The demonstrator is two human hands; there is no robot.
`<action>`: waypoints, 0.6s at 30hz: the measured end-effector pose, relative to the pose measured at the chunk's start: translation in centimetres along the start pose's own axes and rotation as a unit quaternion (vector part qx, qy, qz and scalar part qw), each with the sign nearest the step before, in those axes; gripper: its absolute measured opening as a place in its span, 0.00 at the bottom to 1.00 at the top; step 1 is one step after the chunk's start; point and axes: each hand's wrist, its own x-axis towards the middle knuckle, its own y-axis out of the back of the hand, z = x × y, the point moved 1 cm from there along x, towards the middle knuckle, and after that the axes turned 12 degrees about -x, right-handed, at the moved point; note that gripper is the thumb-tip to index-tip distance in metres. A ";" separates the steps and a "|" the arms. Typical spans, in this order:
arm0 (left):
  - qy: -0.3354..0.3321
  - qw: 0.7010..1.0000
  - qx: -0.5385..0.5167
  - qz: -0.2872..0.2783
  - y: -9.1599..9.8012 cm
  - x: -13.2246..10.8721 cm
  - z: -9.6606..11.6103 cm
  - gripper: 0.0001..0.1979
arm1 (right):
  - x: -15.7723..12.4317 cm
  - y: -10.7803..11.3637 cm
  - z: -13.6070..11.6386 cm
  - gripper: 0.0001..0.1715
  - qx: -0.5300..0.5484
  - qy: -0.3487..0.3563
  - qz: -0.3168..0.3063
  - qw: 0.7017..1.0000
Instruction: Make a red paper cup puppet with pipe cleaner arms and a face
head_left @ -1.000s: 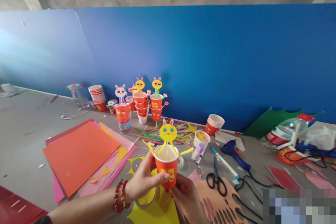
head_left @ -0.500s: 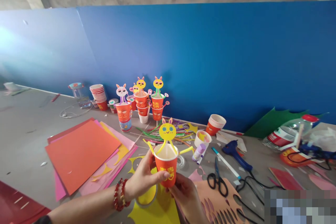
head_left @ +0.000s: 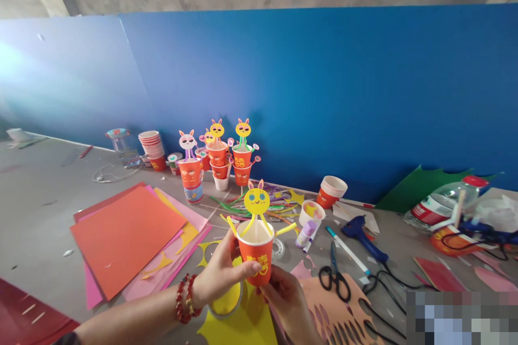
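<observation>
My left hand (head_left: 226, 267) is wrapped round a red paper cup (head_left: 259, 265) with gold characters, its thumb across the front. From the cup rises a round yellow paper face (head_left: 256, 201) with pink ears and blue eyes, on yellow pipe-cleaner legs. Yellow arms stick out at both sides of the rim. Just under the cup's base, my right hand (head_left: 288, 299) has its fingers closed; what they pinch is hidden. A roll of tape (head_left: 226, 310) lies on yellow paper (head_left: 246, 329) below the hands.
Finished cup figures (head_left: 243, 157) stand at the back by the blue wall. Coloured paper sheets (head_left: 127, 237) lie left. To the right are scissors (head_left: 335, 278), a glue gun (head_left: 366, 240), a marker (head_left: 348, 250), a glue stick (head_left: 306, 234), stacked cups (head_left: 332, 191) and a plastic bottle (head_left: 445, 205).
Almost nothing differs. The view has shifted very slightly, and both hands stay at the cup in the same pose.
</observation>
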 end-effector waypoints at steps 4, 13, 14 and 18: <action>-0.006 1.000 -0.007 -0.002 -0.2 -0.1 0.1 0.31 | 0.0 0.0 -0.2 0.24 -0.003 0.011 0.006 1.000; -0.003 1.000 -0.019 0.000 0.7 -0.3 0.3 0.30 | 0.0 0.1 -0.9 0.24 -0.039 -0.008 0.002 0.999; -0.003 1.000 -0.017 0.004 1.2 -0.2 0.6 0.29 | 0.0 0.2 -0.9 0.24 -0.040 -0.015 0.007 0.999; 0.009 0.998 0.040 0.055 4.3 0.2 1.7 0.25 | 0.1 0.9 -0.9 0.26 -0.035 -0.026 0.029 0.999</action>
